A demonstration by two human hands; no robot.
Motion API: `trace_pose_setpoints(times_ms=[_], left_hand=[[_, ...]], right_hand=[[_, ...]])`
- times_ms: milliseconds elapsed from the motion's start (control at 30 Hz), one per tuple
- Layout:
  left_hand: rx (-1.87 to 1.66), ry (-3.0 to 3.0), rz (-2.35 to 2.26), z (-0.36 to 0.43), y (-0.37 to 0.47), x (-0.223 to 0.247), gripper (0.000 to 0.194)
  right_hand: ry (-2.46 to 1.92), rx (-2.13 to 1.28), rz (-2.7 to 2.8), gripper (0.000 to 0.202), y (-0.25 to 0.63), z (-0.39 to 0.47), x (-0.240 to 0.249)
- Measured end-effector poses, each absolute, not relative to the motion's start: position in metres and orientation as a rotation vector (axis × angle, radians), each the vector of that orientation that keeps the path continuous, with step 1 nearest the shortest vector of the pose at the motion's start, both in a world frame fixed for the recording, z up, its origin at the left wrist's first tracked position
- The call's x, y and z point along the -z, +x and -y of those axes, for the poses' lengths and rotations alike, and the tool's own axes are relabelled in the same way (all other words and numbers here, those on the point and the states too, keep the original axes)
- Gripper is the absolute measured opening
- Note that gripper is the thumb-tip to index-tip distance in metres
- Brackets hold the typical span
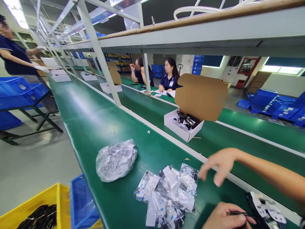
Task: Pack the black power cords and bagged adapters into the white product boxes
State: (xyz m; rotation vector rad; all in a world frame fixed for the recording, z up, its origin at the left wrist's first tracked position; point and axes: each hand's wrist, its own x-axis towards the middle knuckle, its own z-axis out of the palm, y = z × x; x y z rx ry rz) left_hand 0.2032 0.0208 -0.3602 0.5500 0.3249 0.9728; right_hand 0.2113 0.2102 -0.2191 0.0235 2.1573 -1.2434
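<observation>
My left hand point(226, 217) is at the bottom edge, its fingers closed on a thin black cable point(238, 212), most of which is hidden. Above it my right hand point(220, 167) hangs over the belt, fingers apart and slightly blurred, holding nothing. Just left of that hand lies a pile of small clear plastic bags point(170, 187) with white and blue pieces inside. Black and white parts point(268, 206) lie to the right of my left hand. Farther along the belt rests a bigger clear bag point(116, 160) full of small packets.
An open white box point(182, 128) with black cables stands beyond the divider rail point(152, 122). Overhead runs a shelf point(202, 35) on white posts. At lower left are a yellow crate point(58, 203) and a blue crate point(81, 197). Several people work nearby.
</observation>
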Motion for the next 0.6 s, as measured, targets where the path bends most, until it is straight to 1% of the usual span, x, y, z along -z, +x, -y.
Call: trace_pose_setpoints(times_ms=[67,100,167,267,367,467,533,600], left_hand=[[-1.066,0.504,-0.257,-0.023,0.199,0.362,0.062],[-1.104,0.492,-0.219,-0.024,0.197,0.364,0.061],[-1.148,0.452,-0.144,-0.025,0.193,0.366,0.064],[-1.190,0.369,-0.099,-0.025,0.186,0.367,0.071],[-1.212,0.369,-0.183,-0.023,0.180,0.366,0.069],[-1.138,0.351,-0.203,-0.024,0.180,0.362,0.072],[-1.094,0.280,-0.221,-0.026,0.183,0.360,0.078],[-1.086,0.239,-0.308,-0.028,0.187,0.358,0.075]], right_hand=[[0.128,1.300,-1.944,0.092,0.256,-0.187,0.226],[0.219,1.333,-1.919,0.094,0.275,-0.179,0.230],[0.401,1.439,-1.969,0.085,0.303,-0.171,0.237],[0.548,1.556,-2.041,0.061,0.326,-0.168,0.232],[0.539,1.470,-2.077,0.047,0.338,-0.167,0.206],[0.620,1.374,-2.270,0.045,0.349,-0.165,0.172],[0.877,1.450,-2.470,0.048,0.354,-0.164,0.155],[1.254,1.615,-2.695,0.052,0.352,-0.167,0.147]])
